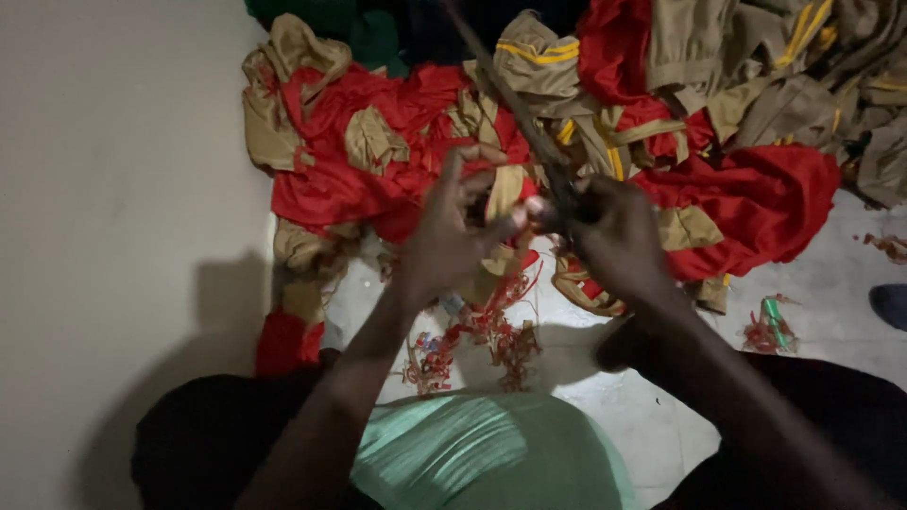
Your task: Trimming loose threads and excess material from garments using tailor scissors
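Gripping dark strap (515, 104), right hand (619, 241), left hand (449, 236) fingers spread, pinching pink bit (531, 210)

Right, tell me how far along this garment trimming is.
Done, by the look of it: red thread scraps lie on the floor before the person. In hand: the left hand pinches a small pale bit, and the right hand grips a dark long tool, possibly scissors; blur hides the detail. Left: a large pile of red and khaki garments beyond the hands, with no sorted stack visible.

Garment workshop: heaped red-khaki uniforms (567, 123), thread scraps (472, 340).
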